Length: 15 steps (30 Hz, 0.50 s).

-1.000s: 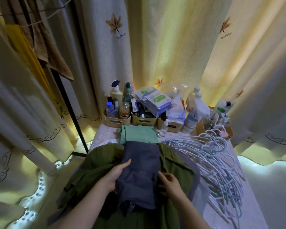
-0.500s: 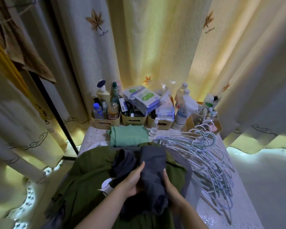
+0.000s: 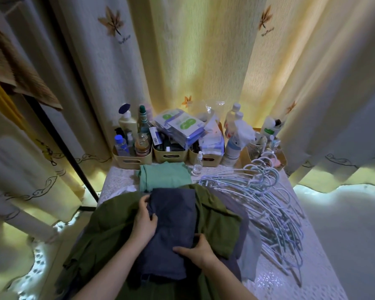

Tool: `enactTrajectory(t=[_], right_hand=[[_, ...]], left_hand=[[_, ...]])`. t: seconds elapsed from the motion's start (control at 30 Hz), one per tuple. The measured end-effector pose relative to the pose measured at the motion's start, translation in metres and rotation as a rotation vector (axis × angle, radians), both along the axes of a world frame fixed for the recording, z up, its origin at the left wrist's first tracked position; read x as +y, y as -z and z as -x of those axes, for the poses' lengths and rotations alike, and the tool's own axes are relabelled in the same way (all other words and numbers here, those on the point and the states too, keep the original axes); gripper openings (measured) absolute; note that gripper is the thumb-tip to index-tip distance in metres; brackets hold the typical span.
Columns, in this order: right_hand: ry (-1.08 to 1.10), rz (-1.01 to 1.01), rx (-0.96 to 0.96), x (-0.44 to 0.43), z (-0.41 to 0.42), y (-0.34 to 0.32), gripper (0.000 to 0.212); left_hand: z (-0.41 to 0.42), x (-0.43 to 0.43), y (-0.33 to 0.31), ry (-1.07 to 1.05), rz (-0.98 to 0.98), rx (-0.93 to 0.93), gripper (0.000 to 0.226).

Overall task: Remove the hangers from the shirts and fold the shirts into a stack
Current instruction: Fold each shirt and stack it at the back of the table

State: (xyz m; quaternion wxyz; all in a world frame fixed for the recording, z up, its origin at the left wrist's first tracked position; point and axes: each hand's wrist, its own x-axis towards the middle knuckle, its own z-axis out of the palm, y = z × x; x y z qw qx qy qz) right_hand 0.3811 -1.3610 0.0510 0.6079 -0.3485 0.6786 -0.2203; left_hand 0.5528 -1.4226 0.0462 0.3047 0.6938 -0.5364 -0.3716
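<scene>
Where the left hand (image 3: 144,219) curls its fingers and thumb round the left edge of the blue shirt (image 3: 173,215), the cloth is bunched in a firm pinch. The right hand (image 3: 198,251) lies with fairly straight fingers across the shirt's near right corner, pressing rather than grasping. That blue shirt is off its hanger, folded to a narrow panel, and rests on top of an olive shirt (image 3: 217,219) spread loose over the table (image 3: 290,278). Judging from this, the step in hand is the last fold or the squaring of the panel. To do it well, the 2 hands should work against each other: the right pinning the near corner flat while the left draws its edge straight and smooths out the bunching, so both long sides run parallel. Lifting should take only the blue cloth, not the olive layer beneath. Just beyond lies 1 pale green shirt (image 3: 165,176), already folded, the likely base of the stack; matching its width would keep the pile even. A heap of hangers (image 3: 268,204) lies to the right, and 3 baskets (image 3: 134,163) stand at the far edge.
</scene>
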Motion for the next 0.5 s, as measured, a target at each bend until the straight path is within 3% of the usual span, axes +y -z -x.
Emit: enactTrajectory(t=[0.1,0.2,0.27,0.37,0.43,0.5], right_hand=[[-0.025,0.057,-0.109,-0.008,0.001,-0.008,0.045],[-0.188,0.241,-0.144,-0.027,0.020,-0.036,0.034],[-0.473,0.317,-0.103,-0.046,0.041,-0.068,0.036],[-0.891,0.382,0.038,-0.075,0.062,-0.104,0.035],[-1.041,0.364,0.082,-0.087,0.066,-0.114,0.033],[-1.122,0.305,0.065,-0.094,0.067,-0.116,0.032]], left_hand=[[-0.002,-0.014,-0.016,0.016,0.166,-0.223,0.067],[-0.020,-0.036,-0.042,0.263,0.120,0.072,0.081],[-0.035,-0.048,-0.058,0.389,0.015,0.230,0.098],[-0.055,-0.056,-0.065,0.588,-0.064,0.263,0.108],[-0.060,-0.050,-0.063,0.668,-0.229,0.318,0.113],[-0.060,-0.038,-0.056,0.652,-0.332,0.316,0.104]])
